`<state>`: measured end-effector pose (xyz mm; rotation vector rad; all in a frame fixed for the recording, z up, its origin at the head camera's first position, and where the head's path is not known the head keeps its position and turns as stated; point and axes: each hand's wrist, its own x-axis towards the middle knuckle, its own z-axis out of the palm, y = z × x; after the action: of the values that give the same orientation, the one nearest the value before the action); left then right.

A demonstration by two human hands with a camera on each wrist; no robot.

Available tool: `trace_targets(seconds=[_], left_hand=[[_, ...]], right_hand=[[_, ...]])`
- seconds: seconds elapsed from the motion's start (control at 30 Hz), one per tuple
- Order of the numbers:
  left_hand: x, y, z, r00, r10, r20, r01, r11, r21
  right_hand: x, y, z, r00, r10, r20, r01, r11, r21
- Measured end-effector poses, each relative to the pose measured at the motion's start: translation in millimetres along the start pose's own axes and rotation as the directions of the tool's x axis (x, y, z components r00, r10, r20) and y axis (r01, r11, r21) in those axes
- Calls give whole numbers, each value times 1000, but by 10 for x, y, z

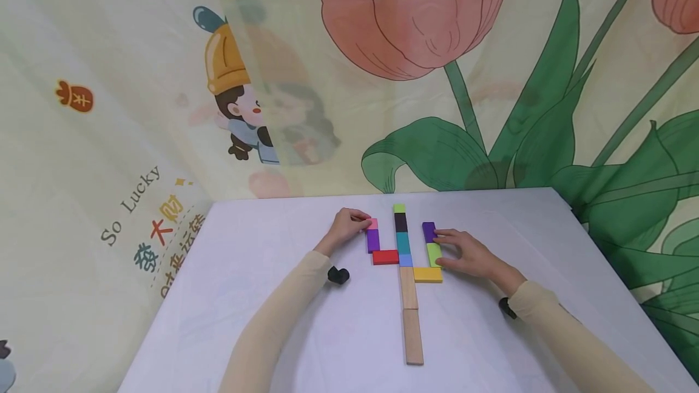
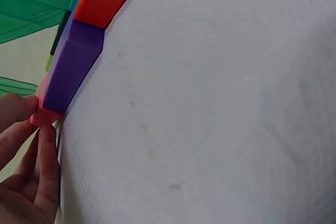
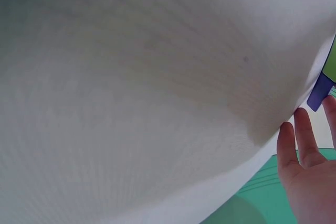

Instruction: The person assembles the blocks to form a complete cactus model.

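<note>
On the white table, my left hand (image 1: 346, 227) pinches a small pink block (image 1: 372, 224) between thumb and finger. That block meets the end of a purple block (image 1: 373, 241), with a red block (image 1: 385, 257) below it. My right hand (image 1: 466, 252) rests beside another purple block (image 1: 428, 232) and a lime block (image 1: 434, 255), fingertips touching their right side. In the right wrist view its fingers (image 3: 303, 135) are fairly straight. A yellow block (image 1: 428, 275) lies under the lime one.
Between the hands runs a column of blocks: green, black (image 1: 401, 222), teal (image 1: 402, 242), blue (image 1: 405, 260), then two plain wooden blocks (image 1: 412, 336) toward me. Black wrist devices (image 1: 338, 275) show at both sleeves. A printed cloth (image 1: 284, 77) hangs behind the table (image 1: 469, 344).
</note>
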<state>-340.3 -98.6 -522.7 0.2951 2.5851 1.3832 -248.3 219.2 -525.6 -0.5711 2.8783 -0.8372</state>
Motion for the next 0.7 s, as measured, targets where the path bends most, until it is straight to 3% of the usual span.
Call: trace_targets(seconds=[0.7], left_hand=[[-48,55,-17,1000,-16,21,16,1000,17]], right_hand=[[0,2,-17,1000,-14,12,14,1000,2]])
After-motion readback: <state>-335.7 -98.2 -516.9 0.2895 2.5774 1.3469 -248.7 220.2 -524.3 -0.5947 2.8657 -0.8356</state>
